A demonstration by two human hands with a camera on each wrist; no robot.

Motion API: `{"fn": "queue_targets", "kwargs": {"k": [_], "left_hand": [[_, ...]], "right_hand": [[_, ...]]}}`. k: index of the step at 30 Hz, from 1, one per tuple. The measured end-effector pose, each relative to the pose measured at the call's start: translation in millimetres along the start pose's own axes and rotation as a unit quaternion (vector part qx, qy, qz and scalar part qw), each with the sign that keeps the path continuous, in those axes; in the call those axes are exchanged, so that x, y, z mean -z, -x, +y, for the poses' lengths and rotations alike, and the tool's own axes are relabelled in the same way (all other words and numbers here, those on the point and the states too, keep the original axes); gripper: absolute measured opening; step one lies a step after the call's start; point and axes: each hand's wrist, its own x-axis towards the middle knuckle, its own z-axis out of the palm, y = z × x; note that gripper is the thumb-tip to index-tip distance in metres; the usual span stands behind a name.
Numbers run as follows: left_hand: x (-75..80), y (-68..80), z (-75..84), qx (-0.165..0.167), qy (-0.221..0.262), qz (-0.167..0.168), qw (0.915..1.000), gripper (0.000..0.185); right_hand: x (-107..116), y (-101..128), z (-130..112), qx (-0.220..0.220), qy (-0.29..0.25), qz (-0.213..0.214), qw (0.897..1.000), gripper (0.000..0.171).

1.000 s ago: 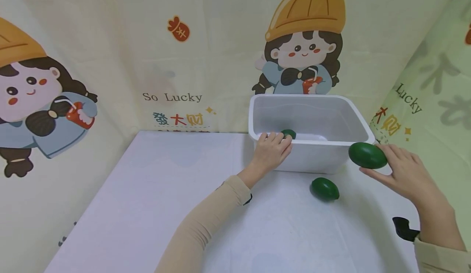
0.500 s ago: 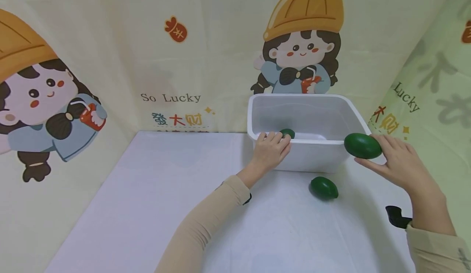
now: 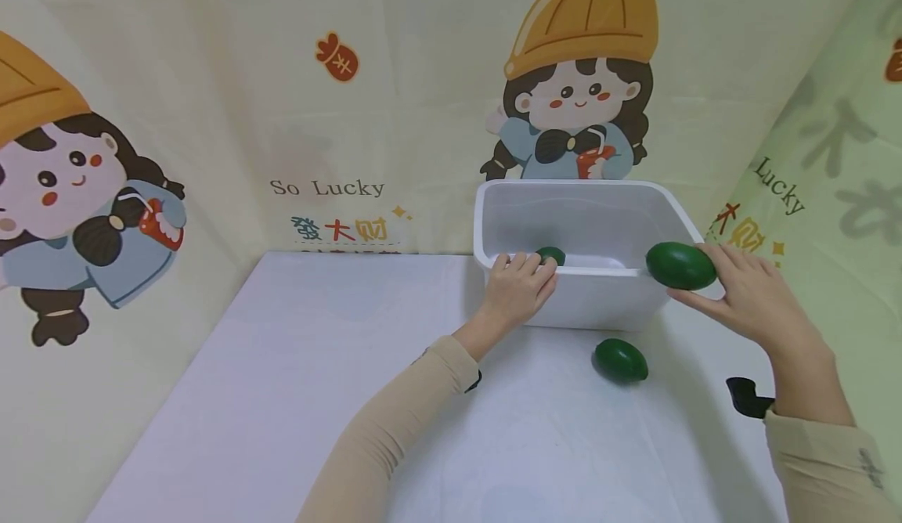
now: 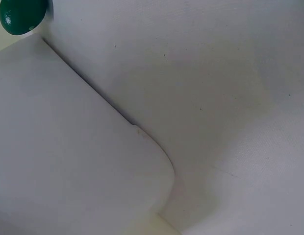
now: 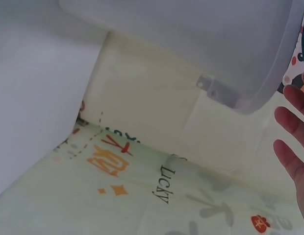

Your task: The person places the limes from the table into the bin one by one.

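A white plastic bin (image 3: 585,300) stands at the back of the table, with a dark green oval fruit (image 3: 552,255) inside, partly hidden behind the front rim. My left hand (image 3: 520,288) grips that rim near its left end, fingers hooked over the top. Held between fingers and thumb, a larger-looking dark green fruit (image 3: 680,265) is in my right hand (image 3: 764,304) and overlaps the bin's front right corner. Another green fruit (image 3: 620,361) with a pointed tip lies on the table before the bin. The right wrist view catches several fingers (image 5: 291,122) at its right edge.
The white table (image 3: 338,366) runs up to a cloth backdrop (image 3: 423,100) printed with cartoon figures and lettering. A second cloth wall (image 3: 846,288) rises close on the right. A black strap end (image 3: 748,398) sticks out from the right wrist.
My right hand has moved left and up with the fruit, toward the bin's right front corner. The left hand stays on the rim, and the other fruits lie as before.
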Motion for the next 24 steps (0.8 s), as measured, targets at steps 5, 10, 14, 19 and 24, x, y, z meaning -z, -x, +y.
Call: {"fn": "queue_targets", "kwargs": {"k": [5, 10, 14, 19, 24], "left_hand": [[-0.3, 0.0, -1.0, 0.001, -0.002, 0.002, 1.0000, 0.023], [-0.4, -0.3, -1.0, -0.002, -0.006, -0.004, 1.0000, 0.025], [-0.8, -0.3, -1.2, -0.001, -0.006, -0.002, 1.0000, 0.024], [-1.3, -0.4, -1.5, -0.001, -0.006, 0.004, 1.0000, 0.024], [-3.0, 0.2, -1.4, -0.002, -0.013, 0.010, 0.9999, 0.025]], "right_hand": [[-2, -9, -4, 0.006, -0.013, 0.001, 1.000, 0.066], [-3, -16, -6, -0.001, -0.016, -0.017, 1.000, 0.070], [-4, -23, -7, 0.000, -0.016, -0.024, 1.000, 0.072], [-3, -29, -5, -0.001, -0.024, -0.021, 0.999, 0.071], [-2, -32, -5, -0.006, -0.025, -0.023, 0.999, 0.074]]}}
